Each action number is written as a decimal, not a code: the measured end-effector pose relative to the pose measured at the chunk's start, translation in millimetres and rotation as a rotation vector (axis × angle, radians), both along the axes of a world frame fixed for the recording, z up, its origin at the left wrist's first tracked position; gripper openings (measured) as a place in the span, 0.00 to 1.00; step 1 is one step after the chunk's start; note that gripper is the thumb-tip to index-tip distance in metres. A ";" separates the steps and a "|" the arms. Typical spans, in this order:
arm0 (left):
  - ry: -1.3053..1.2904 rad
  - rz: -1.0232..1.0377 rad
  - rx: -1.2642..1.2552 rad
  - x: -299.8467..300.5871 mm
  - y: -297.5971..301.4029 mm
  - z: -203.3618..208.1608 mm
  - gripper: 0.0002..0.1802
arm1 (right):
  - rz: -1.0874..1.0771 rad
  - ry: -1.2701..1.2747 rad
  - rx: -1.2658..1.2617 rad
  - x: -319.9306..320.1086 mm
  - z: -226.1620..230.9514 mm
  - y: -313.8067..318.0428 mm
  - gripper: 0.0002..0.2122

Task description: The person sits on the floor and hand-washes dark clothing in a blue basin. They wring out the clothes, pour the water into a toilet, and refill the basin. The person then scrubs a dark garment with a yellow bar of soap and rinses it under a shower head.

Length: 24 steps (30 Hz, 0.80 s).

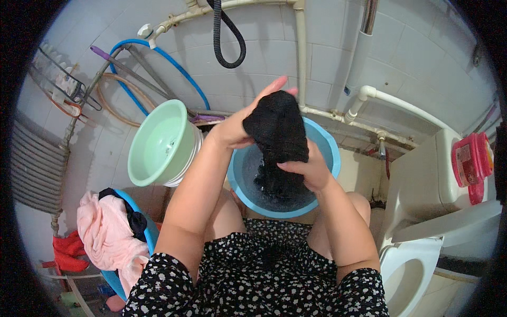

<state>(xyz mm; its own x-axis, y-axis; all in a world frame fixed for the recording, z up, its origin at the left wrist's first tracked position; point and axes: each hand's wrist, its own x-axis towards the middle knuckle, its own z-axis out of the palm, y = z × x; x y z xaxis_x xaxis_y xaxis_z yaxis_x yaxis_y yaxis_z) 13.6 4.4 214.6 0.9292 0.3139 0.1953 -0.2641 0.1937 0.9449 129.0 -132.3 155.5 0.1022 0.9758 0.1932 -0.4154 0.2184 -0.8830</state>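
Observation:
A wet-looking black cloth garment (280, 127), its exact kind unclear, is stretched up between my two hands above a blue basin (323, 203). My left hand (235, 127) has hold of its upper left part; the fingertips stick out past the top edge, and the rest of the fingers are hidden behind the fabric. Lower down on the right side, my right hand (315, 171) grips the garment with the thumb across its front. The garment's lower end hangs into the basin, where dark water (245, 182) shows around it.
Left of the basin, a pale green basin (138, 153) rests tilted on a white bucket (193, 158). Pink laundry (105, 224) fills a blue tub (153, 232) at lower left. A toilet (409, 269) stands on the right; pipes (322, 113) run along the tiled wall.

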 end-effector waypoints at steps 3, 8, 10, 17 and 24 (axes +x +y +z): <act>-0.040 -0.125 -0.186 -19.7 4.7 -37.5 0.43 | 0.080 0.143 -0.132 -2.9 1.2 2.3 0.26; -0.043 0.139 -0.281 -17.1 0.0 -87.0 0.48 | 0.051 0.421 -0.287 1.8 -13.1 14.9 0.23; -0.096 0.229 -0.178 1.5 -13.0 -90.4 0.55 | -0.018 0.520 -0.269 4.8 -15.9 18.7 0.19; 0.196 0.380 0.306 12.0 -41.5 -84.1 0.61 | -0.271 0.561 -0.293 4.4 -29.9 35.4 0.12; 0.428 0.330 0.278 0.7 -31.0 -101.7 0.49 | -0.157 0.313 -0.533 3.3 -36.2 42.6 0.25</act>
<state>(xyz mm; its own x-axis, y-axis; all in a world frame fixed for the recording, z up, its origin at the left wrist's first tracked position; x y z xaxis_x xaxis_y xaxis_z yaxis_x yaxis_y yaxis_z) 14.3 -26.6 112.9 0.8055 0.5898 -0.0582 0.1462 -0.1027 0.9839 132.3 -89.7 119.3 0.2244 0.8985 -0.3772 -0.6701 -0.1388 -0.7292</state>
